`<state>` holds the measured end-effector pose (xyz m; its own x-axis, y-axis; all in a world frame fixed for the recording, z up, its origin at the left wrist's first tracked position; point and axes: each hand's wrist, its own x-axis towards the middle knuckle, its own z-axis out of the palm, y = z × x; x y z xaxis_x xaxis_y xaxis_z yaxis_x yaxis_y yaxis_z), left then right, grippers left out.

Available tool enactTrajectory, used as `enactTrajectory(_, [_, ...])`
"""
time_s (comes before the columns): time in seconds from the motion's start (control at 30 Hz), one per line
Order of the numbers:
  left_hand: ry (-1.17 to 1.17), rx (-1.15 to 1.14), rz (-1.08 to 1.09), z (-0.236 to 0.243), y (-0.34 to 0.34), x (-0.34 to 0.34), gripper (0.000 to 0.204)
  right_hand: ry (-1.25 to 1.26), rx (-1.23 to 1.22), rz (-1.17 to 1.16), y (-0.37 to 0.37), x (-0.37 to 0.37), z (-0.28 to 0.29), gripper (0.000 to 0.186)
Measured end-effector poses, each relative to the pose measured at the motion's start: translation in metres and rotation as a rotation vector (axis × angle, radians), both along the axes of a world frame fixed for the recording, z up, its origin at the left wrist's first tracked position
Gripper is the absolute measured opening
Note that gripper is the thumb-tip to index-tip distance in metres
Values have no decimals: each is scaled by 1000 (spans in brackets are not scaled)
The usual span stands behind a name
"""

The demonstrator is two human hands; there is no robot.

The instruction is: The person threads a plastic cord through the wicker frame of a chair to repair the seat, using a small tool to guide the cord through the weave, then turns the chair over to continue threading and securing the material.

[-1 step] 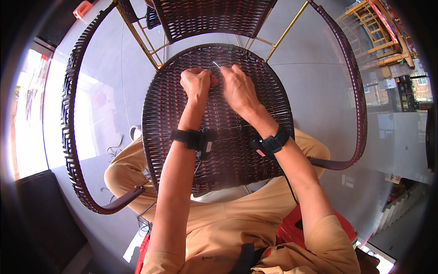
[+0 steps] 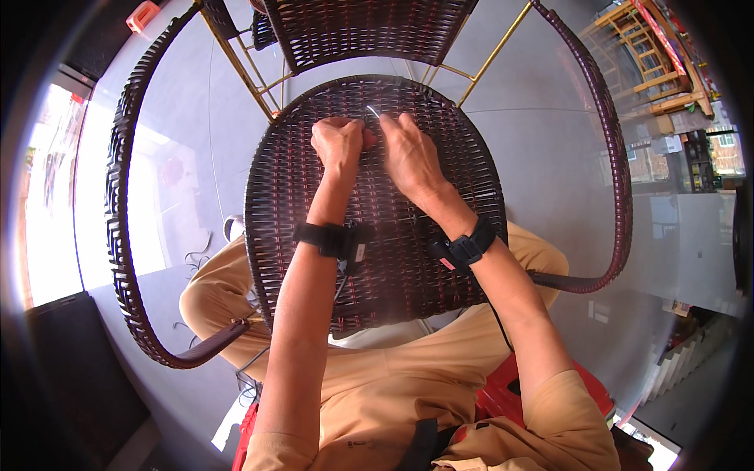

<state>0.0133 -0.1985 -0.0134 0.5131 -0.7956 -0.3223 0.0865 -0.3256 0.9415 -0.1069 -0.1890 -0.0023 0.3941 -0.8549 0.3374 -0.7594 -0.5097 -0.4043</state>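
Observation:
A dark brown woven wicker chair seat (image 2: 385,212) with reddish strands lies in front of me. Over its far half, my left hand (image 2: 339,147) is closed, fingertips pinched at the weave; whatever they grip is hidden. Just right of it, my right hand (image 2: 411,159) is closed around a thin, shiny metal tool (image 2: 372,111). Only the slim pale tip of that tool shows beyond the fingers, pointing up and left over the weave. The two hands are close together, with a narrow gap between them.
Wicker-wrapped armrests curve around on the left (image 2: 118,180) and right (image 2: 616,173). The woven backrest (image 2: 365,31) rises at the far side on gold metal tubes (image 2: 495,55). A wooden frame stack (image 2: 652,55) stands far right. Black straps (image 2: 326,239) with cables sit on my wrists.

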Motion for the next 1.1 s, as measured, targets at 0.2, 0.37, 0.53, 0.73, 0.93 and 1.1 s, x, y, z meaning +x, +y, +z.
enactTrajectory(0.2, [-91,-26,-19,-8,2,3,18,-39,-96,9,10,3,-16,48])
enactTrajectory(0.37, [-99,-85,-1,-18,3,0,18,-108,-133,28,13,2,-23,47])
enactTrajectory(0.53, [-115,-133,22,-17,6,-5,16,-137,-188,34,13,0,-28,46])
enactTrajectory(0.73, [-123,-133,39,-20,3,-5,17,-158,-201,40,13,1,-29,45])
enactTrajectory(0.93, [-168,-97,39,-23,-1,-4,17,-183,-209,41,13,1,-29,46])
enactTrajectory(1.1, [-220,-69,79,-25,-4,-2,23,-186,-192,43,14,1,-31,49])
